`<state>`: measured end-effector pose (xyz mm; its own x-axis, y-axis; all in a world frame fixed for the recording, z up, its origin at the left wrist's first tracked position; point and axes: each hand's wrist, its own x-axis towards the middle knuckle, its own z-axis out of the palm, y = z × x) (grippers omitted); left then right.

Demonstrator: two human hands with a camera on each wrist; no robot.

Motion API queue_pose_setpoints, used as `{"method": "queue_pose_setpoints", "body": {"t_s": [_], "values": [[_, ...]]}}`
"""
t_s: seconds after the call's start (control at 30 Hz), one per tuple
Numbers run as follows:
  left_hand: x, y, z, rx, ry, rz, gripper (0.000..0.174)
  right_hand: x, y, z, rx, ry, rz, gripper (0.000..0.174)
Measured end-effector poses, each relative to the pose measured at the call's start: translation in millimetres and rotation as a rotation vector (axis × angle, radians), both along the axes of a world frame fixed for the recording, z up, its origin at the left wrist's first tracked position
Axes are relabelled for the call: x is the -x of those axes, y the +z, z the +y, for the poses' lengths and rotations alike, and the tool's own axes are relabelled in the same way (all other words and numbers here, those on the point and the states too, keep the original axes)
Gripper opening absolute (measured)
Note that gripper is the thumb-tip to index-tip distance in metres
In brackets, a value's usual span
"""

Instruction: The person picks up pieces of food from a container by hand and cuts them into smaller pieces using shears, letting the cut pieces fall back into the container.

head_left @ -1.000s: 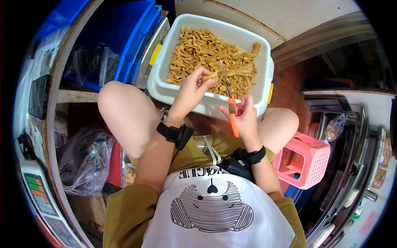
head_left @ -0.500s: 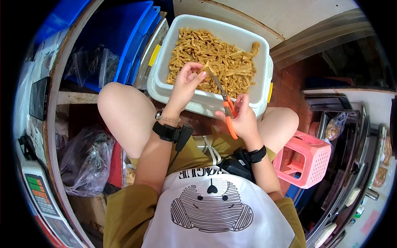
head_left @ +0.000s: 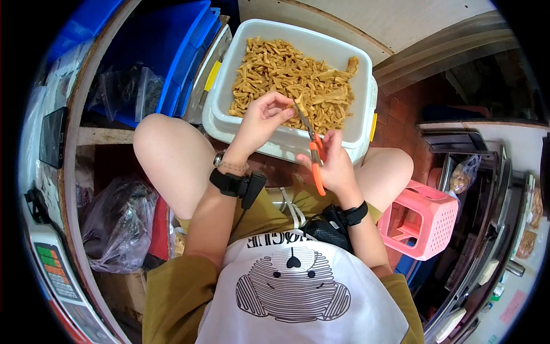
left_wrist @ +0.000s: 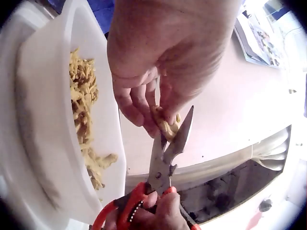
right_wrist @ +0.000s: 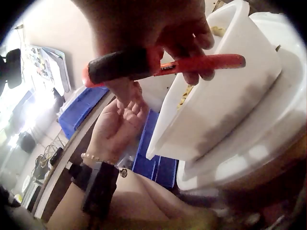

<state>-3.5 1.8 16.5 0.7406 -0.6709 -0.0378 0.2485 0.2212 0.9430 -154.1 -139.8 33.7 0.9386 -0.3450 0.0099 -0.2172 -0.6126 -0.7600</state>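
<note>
My left hand (head_left: 259,125) pinches a small yellow-brown piece (left_wrist: 166,125) between thumb and fingertips, over the near side of a white tub (head_left: 224,86). A heap of similar yellow-brown strips (head_left: 292,71) lies in that tub. In my right hand (head_left: 337,167) are orange-handled scissors (left_wrist: 158,168), their tips pointing up toward the left fingertips. The left wrist view shows the blades parted, with the pinched piece between them. From the right wrist, the orange and black handle (right_wrist: 124,64) shows against the palm, while the blades are hidden.
Under the tub is a larger white container with yellow clips (head_left: 213,75). Blue bins (head_left: 172,63) stand at the left, near a plastic bag (head_left: 123,223) and a scale (head_left: 54,264). A pink stool (head_left: 424,223) is by the right knee.
The scissors have come left to the left hand's piece, and their blades have parted again around it. The left hand has shifted slightly, still pinching a piece.
</note>
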Motion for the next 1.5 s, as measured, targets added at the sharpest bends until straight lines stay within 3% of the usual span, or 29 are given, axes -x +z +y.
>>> {"method": "queue_pose_setpoints", "body": {"t_s": [0.23,0.4,0.53,0.6,0.7,0.8,0.93,1.13,1.23,1.3,1.5], "values": [[-6,-6,4,-0.107,0.158,-0.064,0.021,-2,3,1,0.027,-0.052,-0.010,0.063],[-4,-12,0,-0.021,0.273,-0.040,0.039,-3,11,3,0.036,-0.065,0.060,0.062],[-5,-8,1,-0.018,0.194,-0.069,0.043,1,7,0,0.075,-0.050,0.060,0.064],[1,-5,1,-0.027,0.034,-0.054,0.044,1,13,3,0.084,-0.035,0.124,0.067],[3,-6,0,-0.026,-0.044,-0.064,0.044,1,5,2,0.057,0.006,0.123,0.072],[4,-5,0,-0.166,-0.021,-0.179,0.044,0,2,2,0.071,0.028,0.105,0.074],[6,-7,-3,-0.163,0.043,-0.201,0.043,-1,7,1,0.003,0.022,0.219,0.076],[-1,-12,-3,-0.153,0.119,-0.270,0.043,-1,1,2,-0.083,-0.022,0.112,0.069],[-2,-9,-3,-0.146,0.231,-0.213,0.043,-2,3,4,-0.026,-0.026,0.079,0.065],[-1,-9,-3,-0.223,0.308,-0.310,0.041,-3,-1,6,-0.033,-0.037,0.053,0.064],[0,-4,-2,-0.381,0.259,-0.418,0.038,-3,4,4,-0.077,-0.050,0.133,0.064]]}}
